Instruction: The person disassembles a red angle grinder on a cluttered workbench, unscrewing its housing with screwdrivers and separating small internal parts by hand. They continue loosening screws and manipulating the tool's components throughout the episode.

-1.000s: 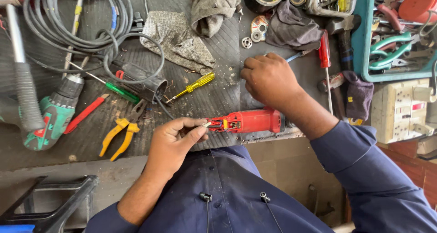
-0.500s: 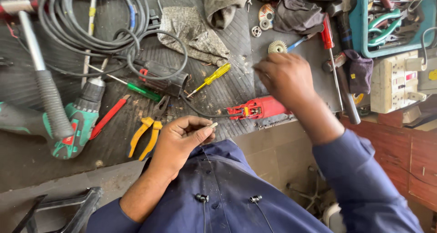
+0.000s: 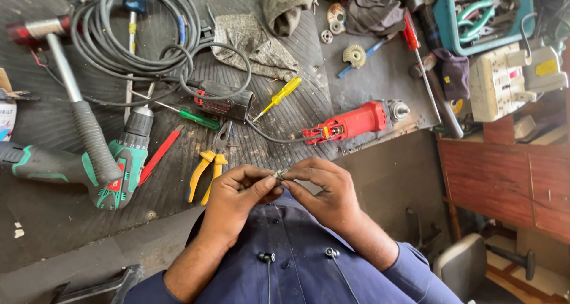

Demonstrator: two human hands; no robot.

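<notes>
Workbench [image 3: 368, 78], dark ribbed mat, cluttered, lies past both hands. Coiled black cable [image 3: 139, 34] far beyond the left hand, up and out to its outer side. Green cordless drill [image 3: 113, 161] out to the left hand's outer side, with a steel-shafted hammer [image 3: 83, 117] lying across it. Red angle grinder [image 3: 356, 121] just beyond the right hand, near the bench edge, casing partly open at the cable end. Grey rag [image 3: 252, 43] well beyond both hands. Yellow-handled pliers [image 3: 208, 164] just beside the left hand, outer side. Green screwdriver [image 3: 190, 117] and yellow screwdriver [image 3: 282, 93] further out past the pliers. Small toothed gear [image 3: 354, 56] well beyond the right hand.

Left hand [image 3: 237, 200] and right hand [image 3: 323, 191] held together at chest height, off the bench, fingertips meeting. Both are pinching one small metal part [image 3: 279, 174]: left thumb and forefinger on one side, right thumb and forefinger on the other, remaining fingers curled in. The part sits right between the two sets of fingertips; too small to tell what it is.
</notes>
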